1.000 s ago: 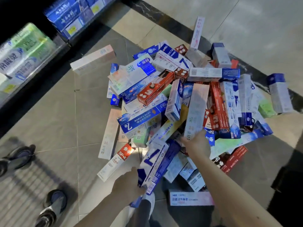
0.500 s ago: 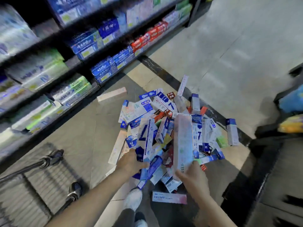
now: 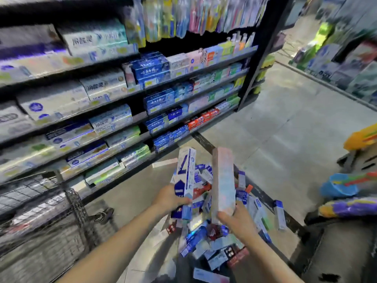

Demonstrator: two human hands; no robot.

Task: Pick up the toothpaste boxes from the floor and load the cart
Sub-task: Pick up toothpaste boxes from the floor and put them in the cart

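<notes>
Held upright in the left hand (image 3: 167,198): a white-and-blue box (image 3: 184,176), long axis running near to far, top end tipped slightly right, large blue "7" on its face, a second blue box seemingly bunched beneath it; fingers curled round the lower end. Gripped likewise in the right hand (image 3: 237,218): a pale pink box (image 3: 222,180), long and narrow, standing nearly vertical, lower end pinched between thumb and curled fingers. Both lifted clear above the pile of boxes (image 3: 214,231) on the floor (image 3: 285,129), mostly blue, white and red, lying at all angles. At near left, a wire cart (image 3: 51,221), blurred. At far left, stocked shelves (image 3: 122,99). Compared with half a second ago: both boxes raised higher, view tilted up, more shelving visible, cart basket now in sight; pile unchanged in place.
</notes>
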